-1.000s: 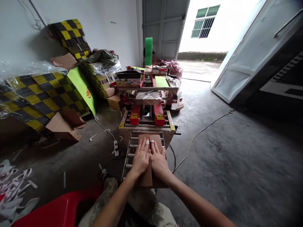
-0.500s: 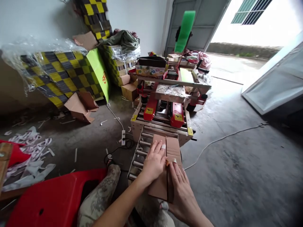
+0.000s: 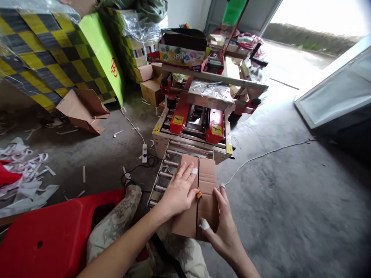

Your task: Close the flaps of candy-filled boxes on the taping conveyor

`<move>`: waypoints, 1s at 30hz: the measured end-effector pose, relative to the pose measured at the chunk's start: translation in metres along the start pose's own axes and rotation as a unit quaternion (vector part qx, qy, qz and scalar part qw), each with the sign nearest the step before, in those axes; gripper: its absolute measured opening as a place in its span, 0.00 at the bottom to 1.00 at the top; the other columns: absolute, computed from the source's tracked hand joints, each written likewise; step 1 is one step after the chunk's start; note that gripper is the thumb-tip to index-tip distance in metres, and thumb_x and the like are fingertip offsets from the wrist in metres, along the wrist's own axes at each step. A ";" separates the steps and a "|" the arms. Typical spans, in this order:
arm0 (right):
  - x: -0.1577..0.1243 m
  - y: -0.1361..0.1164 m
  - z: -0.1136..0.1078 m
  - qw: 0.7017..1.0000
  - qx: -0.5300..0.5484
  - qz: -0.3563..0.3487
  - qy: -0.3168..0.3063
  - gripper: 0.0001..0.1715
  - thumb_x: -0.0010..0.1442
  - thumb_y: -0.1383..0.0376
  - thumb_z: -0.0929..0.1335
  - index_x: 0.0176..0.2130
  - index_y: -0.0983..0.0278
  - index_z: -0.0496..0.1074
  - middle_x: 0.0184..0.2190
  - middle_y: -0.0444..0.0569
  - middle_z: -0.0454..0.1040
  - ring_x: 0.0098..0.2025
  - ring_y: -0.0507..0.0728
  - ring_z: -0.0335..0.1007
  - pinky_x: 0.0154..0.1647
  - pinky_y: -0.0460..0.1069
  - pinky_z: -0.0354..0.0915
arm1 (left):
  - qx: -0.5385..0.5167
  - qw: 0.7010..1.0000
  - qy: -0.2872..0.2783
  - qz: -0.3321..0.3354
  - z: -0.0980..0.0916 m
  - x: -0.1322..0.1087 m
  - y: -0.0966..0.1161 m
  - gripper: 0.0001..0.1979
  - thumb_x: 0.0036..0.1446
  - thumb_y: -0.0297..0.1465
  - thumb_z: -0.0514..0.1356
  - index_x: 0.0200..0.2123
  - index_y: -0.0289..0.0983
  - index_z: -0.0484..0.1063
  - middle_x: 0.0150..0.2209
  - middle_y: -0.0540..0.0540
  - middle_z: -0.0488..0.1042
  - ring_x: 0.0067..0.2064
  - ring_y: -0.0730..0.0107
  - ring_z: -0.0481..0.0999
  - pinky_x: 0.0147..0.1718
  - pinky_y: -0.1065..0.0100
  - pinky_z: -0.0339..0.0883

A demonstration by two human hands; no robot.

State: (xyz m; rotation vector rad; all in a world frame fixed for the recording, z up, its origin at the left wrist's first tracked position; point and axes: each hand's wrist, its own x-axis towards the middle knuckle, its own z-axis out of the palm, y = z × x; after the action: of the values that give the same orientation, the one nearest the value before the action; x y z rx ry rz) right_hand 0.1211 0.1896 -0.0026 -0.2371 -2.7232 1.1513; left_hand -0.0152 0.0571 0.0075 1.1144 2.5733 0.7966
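A cardboard box (image 3: pixel 206 202) lies on the near end of a roller conveyor (image 3: pixel 160 188), its two top flaps meeting along a narrow gap. The left hand (image 3: pixel 177 193) lies flat on the left flap, fingers extended, holding nothing, with its thumb beside a small orange piece (image 3: pixel 199 194) at the gap. The right hand (image 3: pixel 227 227) touches the box's right side, thumb set well apart from the fingers on the near part; whether they grip it, I cannot tell. Beyond the rollers stands a machine with red guards (image 3: pixel 215 125), carrying a printed carton (image 3: pixel 182 55). On the floor to the left are a power strip (image 3: pixel 144 153), a torn-open carton (image 3: pixel 78 112) and a red stool (image 3: pixel 55 227).
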 end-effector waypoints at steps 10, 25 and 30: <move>0.011 -0.008 -0.004 0.999 0.034 0.035 -0.013 0.41 0.52 0.68 0.63 0.62 0.65 0.47 0.67 0.59 0.34 0.68 0.66 0.29 0.64 0.66 0.45 | -0.044 0.999 0.001 0.013 0.001 0.004 -0.008 0.32 0.61 0.35 0.50 0.66 0.38 0.43 0.68 0.47 0.40 0.68 0.62 0.32 0.65 0.54 0.40; 0.007 -0.004 0.020 0.941 -0.305 -0.136 -0.049 0.59 0.44 0.58 0.69 0.66 0.69 0.40 0.67 0.63 0.38 0.67 0.74 0.30 0.59 0.71 0.45 | -0.180 0.984 0.007 0.008 0.007 0.013 -0.017 0.34 0.56 0.28 0.50 0.65 0.31 0.45 0.68 0.41 0.39 0.68 0.64 0.32 0.66 0.56 0.33; 0.079 0.013 0.015 0.940 -0.280 -0.196 -0.004 0.48 0.51 0.53 0.67 0.63 0.69 0.50 0.64 0.67 0.48 0.64 0.75 0.43 0.55 0.70 0.52 | -0.299 0.915 0.255 -0.093 0.022 -0.002 -0.007 0.30 0.58 0.32 0.51 0.63 0.31 0.50 0.65 0.37 0.52 0.66 0.61 0.50 0.64 0.55 0.46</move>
State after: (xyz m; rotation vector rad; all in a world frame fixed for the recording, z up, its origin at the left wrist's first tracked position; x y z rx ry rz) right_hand 0.0425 0.2048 -0.0140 0.2346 -2.8548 0.2612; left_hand -0.0089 0.0600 -0.0151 0.5062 2.4391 1.8532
